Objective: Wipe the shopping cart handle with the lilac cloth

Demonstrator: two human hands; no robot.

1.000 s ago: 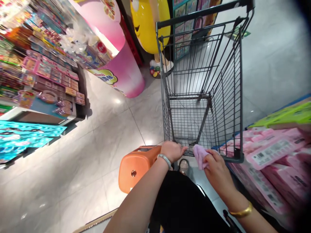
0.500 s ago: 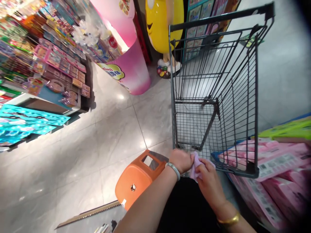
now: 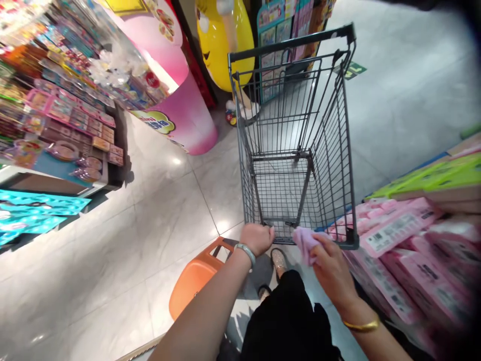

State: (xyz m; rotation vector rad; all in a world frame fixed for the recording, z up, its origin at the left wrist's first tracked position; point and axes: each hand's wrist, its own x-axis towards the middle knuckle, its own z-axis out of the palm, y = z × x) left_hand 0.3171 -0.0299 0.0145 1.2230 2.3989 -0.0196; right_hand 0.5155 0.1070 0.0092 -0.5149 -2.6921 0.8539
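A dark wire shopping cart (image 3: 296, 150) stands in front of me with nothing in its basket. My left hand (image 3: 257, 237), with a pale bangle on the wrist, is closed round the near edge of the cart at its left corner. My right hand (image 3: 330, 268), with a gold bangle on the wrist, grips a small pink cloth (image 3: 305, 241) and presses it against the cart's near edge on the right.
An orange plastic stool (image 3: 193, 278) sits on the grey tiled floor by my left leg. Shelves of colourful goods (image 3: 56, 115) line the left, a pink round display (image 3: 176, 95) and a yellow figure (image 3: 221, 45) stand ahead. Pink boxes (image 3: 406, 250) are stacked at right.
The view has swung and the cart sits further left in it. My right hand has slid the pink cloth to the right along the cart's near edge, away from my left hand.
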